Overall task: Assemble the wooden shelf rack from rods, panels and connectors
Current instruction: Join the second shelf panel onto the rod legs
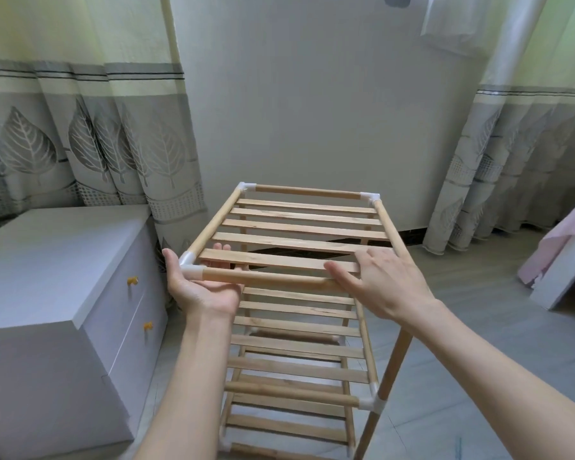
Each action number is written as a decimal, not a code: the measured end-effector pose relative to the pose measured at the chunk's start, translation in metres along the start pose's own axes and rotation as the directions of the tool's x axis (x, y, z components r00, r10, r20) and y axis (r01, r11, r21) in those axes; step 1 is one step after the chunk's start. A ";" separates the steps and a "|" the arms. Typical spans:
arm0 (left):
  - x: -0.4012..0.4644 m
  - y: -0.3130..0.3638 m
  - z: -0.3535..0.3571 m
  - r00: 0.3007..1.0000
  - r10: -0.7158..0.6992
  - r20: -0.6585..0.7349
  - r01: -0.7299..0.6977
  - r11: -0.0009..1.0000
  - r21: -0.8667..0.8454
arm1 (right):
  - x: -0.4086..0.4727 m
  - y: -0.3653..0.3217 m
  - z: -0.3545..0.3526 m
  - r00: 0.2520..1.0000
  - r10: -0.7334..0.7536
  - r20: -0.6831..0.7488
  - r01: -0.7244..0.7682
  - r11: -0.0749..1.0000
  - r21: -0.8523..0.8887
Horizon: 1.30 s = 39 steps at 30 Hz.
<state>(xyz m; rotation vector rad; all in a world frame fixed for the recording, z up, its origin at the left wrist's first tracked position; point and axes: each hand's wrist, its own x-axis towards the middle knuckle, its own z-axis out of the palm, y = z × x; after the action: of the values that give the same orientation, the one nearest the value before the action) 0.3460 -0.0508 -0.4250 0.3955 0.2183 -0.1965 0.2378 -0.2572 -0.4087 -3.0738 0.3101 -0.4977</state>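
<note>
The wooden shelf rack point(299, 353) stands upright before me, with slatted tiers below and white connectors at the joints. Its top slatted panel point(299, 224) has round rods along its edges and white corner connectors point(190, 264). My left hand point(200, 280) cups the near left corner from below, palm up, thumb beside the connector and fingertips showing between the slats. My right hand point(379, 280) lies flat, palm down, on the near right part of the panel, over the front rod point(273, 279), fingers straight. The near right corner is hidden under that hand.
A white drawer cabinet point(63, 293) with yellow knobs stands close on the left. Leaf-patterned curtains point(90, 144) hang left and right of a white wall. A bed corner with a pink cover point(558, 257) is at the right. The floor is grey.
</note>
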 end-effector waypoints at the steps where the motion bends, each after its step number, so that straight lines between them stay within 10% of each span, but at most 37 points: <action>1: 0.001 -0.001 0.001 1.000 -0.001 -0.017 0.001 1.000 -0.008 | 0.000 -0.001 0.000 1.000 0.018 0.001 -0.018 1.000 0.002; 15: 0.018 -0.009 0.016 0.989 0.058 -0.133 -0.065 0.997 -0.047 | 0.004 -0.005 -0.002 0.998 0.031 -0.052 -0.033 0.999 -0.033; 23: 0.003 0.006 0.000 0.994 -0.069 -0.087 0.094 0.936 0.339 | -0.007 -0.001 0.001 0.997 -0.031 -0.078 0.029 0.999 -0.031; 28: -0.042 -0.027 -0.017 0.975 0.207 0.081 -0.176 0.496 0.850 | -0.037 0.032 0.003 0.985 -0.010 -0.173 0.019 0.998 0.053; 31: -0.059 -0.043 -0.018 0.701 0.404 0.588 -0.629 -0.038 0.776 | -0.054 0.049 0.009 0.984 0.105 -0.147 -0.028 0.890 0.455; 34: -0.054 -0.060 -0.028 0.496 0.180 0.849 -0.695 -0.504 0.513 | -0.063 0.054 0.010 0.982 0.186 -0.009 -0.123 0.685 0.718; 39: -0.037 -0.070 -0.044 0.502 -0.043 0.864 -0.691 -0.620 0.371 | -0.064 0.055 0.013 0.975 0.180 -0.130 -0.040 0.718 0.695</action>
<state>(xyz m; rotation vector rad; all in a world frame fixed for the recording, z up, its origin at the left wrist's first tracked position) 0.2870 -0.0916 -0.4805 2.3108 -0.9420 0.7027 0.1716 -0.2992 -0.4429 -2.2644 0.2348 -0.7069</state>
